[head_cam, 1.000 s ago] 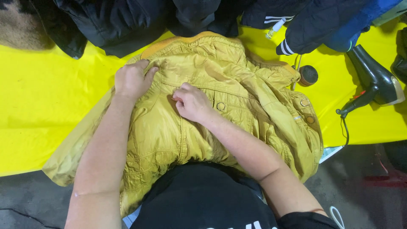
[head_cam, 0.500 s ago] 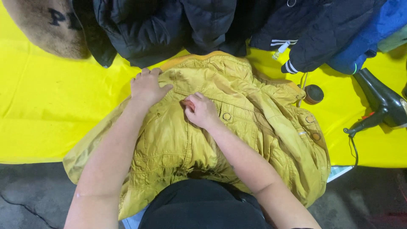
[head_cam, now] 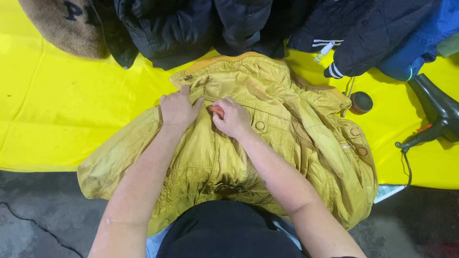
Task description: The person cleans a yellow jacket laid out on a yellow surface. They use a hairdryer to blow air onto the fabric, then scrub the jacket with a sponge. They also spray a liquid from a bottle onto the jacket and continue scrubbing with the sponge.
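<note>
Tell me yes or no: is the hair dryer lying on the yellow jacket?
No, the hair dryer lies on the yellow table cover, apart from the jacket.

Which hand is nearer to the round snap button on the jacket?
Right. The right hand lies just left of the snap button; the left hand is farther left.

One head camera looks steeply down, close over the yellow table (head_cam: 57, 119)
</note>
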